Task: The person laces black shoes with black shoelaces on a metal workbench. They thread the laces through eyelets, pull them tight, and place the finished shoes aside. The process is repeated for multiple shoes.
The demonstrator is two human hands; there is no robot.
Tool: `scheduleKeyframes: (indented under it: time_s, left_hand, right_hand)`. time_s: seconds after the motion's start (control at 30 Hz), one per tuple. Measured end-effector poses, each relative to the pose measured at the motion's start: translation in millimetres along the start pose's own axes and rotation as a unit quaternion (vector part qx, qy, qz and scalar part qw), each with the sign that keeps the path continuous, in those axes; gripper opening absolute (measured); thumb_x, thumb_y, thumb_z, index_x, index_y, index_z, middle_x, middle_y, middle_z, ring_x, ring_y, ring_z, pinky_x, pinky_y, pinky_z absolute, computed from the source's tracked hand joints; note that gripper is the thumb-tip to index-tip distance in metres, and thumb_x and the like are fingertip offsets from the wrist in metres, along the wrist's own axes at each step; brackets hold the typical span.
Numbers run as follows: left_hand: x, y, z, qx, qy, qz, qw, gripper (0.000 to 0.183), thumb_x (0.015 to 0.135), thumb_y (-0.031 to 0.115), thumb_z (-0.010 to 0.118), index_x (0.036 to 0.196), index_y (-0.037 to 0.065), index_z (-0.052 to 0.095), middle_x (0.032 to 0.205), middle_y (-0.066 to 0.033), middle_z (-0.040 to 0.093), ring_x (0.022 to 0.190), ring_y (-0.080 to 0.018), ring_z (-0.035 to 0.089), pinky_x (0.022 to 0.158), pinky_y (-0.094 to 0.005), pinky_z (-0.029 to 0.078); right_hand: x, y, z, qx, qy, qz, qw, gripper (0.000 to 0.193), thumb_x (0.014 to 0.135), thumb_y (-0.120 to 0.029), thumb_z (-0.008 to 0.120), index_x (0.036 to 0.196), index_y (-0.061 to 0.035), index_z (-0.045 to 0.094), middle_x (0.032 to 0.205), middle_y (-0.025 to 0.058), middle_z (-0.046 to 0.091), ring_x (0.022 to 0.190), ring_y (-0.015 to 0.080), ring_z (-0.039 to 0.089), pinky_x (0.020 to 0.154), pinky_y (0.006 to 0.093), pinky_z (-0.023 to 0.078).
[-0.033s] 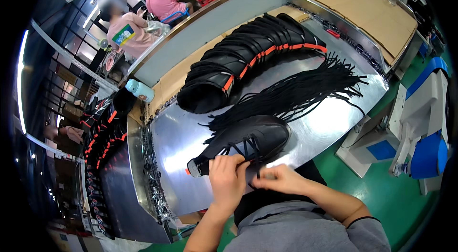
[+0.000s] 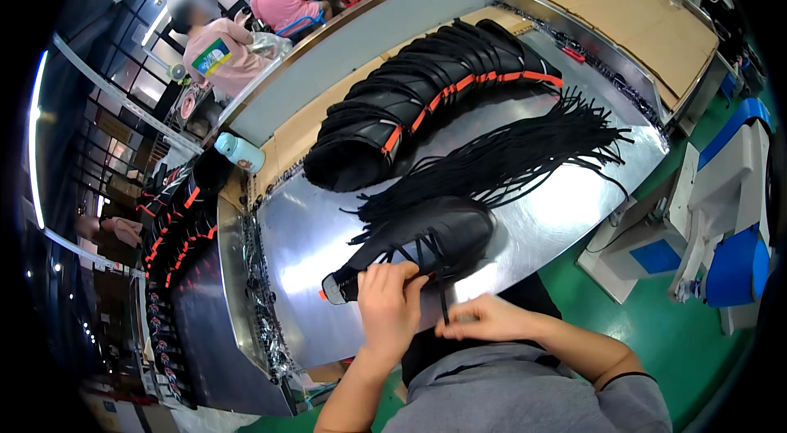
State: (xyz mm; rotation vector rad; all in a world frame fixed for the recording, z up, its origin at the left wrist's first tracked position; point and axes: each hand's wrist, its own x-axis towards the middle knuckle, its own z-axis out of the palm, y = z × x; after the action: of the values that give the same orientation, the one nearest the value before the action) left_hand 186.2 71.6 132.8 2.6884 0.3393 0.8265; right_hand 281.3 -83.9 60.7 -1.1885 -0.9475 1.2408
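Observation:
A black shoe (image 2: 447, 232) lies on the metal tabletop, its toe to the right and its heel, with a grey inner patch and an orange tab, to the left. Black laces (image 2: 426, 250) cross its opening. My left hand (image 2: 388, 302) grips the near edge of the upper beside the eyelets; its fingertips are partly hidden. One lace end (image 2: 443, 298) runs down from the shoe to my right hand (image 2: 485, 318), which pinches it near the table's front edge. Behind the shoe is spread a bundle of loose black laces (image 2: 500, 158).
A curved row of nested black shoe uppers (image 2: 426, 97) with orange tabs stands farther back. More uppers (image 2: 176, 228) line the left side near a light blue bottle (image 2: 240, 152). A cardboard-lined tray (image 2: 623, 15) is at the back right, a white-and-blue machine (image 2: 730, 211) at the right.
My right hand has moved slightly down and toward me, drawing the lace out longer and straighter. My left hand stays at the shoe, which has shifted very slightly left.

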Motion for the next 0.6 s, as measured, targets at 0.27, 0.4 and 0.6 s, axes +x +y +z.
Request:
scheduleKeyframes:
  time_s: [0.27, 0.4, 0.6]
  left_hand:
    - [-4.8, -27.9, 15.6, 0.007, -0.245, -0.048, 0.968, 0.019, 0.081, 0.012, 0.069, 0.099, 0.008, 0.07, 0.084, -0.0111, 0.062, 0.081, -0.0327, 0.062, 0.073, -0.0424, 0.05]
    - [-0.7, -36.8, 12.0, -0.03, -0.298, -0.098, 0.949, 0.019, 0.088, 0.014, 0.065, 0.104, 0.005, 0.069, 0.088, -0.0132, 0.063, 0.084, -0.0332, 0.062, 0.074, -0.0406, 0.049]
    - [2.5, -38.2, 11.9, -0.062, -0.299, -0.095, 0.948, 0.024, 0.086, 0.023, 0.071, 0.101, 0.005, 0.069, 0.088, -0.0114, 0.065, 0.08, -0.0316, 0.064, 0.069, -0.0391, 0.049]
  right_hand:
    - [23.6, -5.4, -23.7, -0.109, 0.228, -0.098, 0.962, 0.015, 0.09, -0.013, 0.068, 0.097, 0.0012, 0.069, 0.089, 0.0068, 0.066, 0.077, 0.0127, 0.061, 0.071, 0.0264, 0.049]
    - [50.1, -12.2, -30.3, -0.096, 0.304, -0.141, 0.937, 0.014, 0.087, -0.006, 0.068, 0.1, -0.0006, 0.071, 0.088, 0.0066, 0.067, 0.076, 0.0123, 0.062, 0.067, 0.0256, 0.049]
    - [69.6, -12.7, -33.0, -0.086, 0.364, -0.179, 0.91, 0.014, 0.087, -0.003, 0.068, 0.1, -0.0003, 0.071, 0.088, 0.0054, 0.067, 0.076, 0.0117, 0.062, 0.065, 0.0241, 0.048]
